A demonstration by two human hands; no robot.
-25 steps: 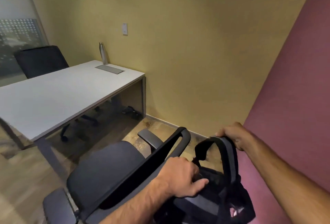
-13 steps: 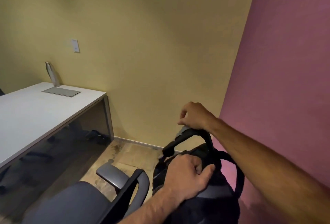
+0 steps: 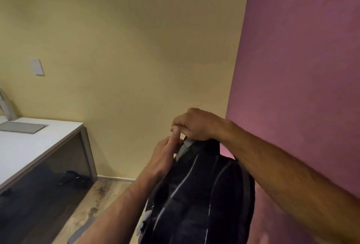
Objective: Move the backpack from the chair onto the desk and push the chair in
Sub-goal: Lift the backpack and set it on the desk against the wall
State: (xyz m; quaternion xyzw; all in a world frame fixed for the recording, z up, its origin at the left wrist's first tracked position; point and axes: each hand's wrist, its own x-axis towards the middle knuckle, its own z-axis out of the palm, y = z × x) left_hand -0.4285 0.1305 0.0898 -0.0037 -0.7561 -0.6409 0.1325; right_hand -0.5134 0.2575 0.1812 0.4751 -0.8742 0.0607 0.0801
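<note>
A black backpack [image 3: 196, 201] with grey zip lines hangs upright in the air at lower centre, in front of the pink wall. My right hand [image 3: 196, 125] is clenched on its top handle. My left hand [image 3: 165, 154] presses against the upper left of the backpack, fingers reaching up to the handle beside my right hand. The white desk [image 3: 29, 146] stands at the left, apart from the backpack. Of the chair only a grey armrest [image 3: 79, 234] shows at the bottom edge.
On the desk's far end lie a grey flat pad [image 3: 21, 127] and a metal bottle [image 3: 5, 105] against the yellow wall. Dark cables [image 3: 72, 179] sit on the floor under the desk. The pink wall [image 3: 302, 68] is close on the right.
The backpack has risen higher, off the chair. My left hand slid from its front up toward the handle. The view swung right, so the chair dropped nearly out of sight.
</note>
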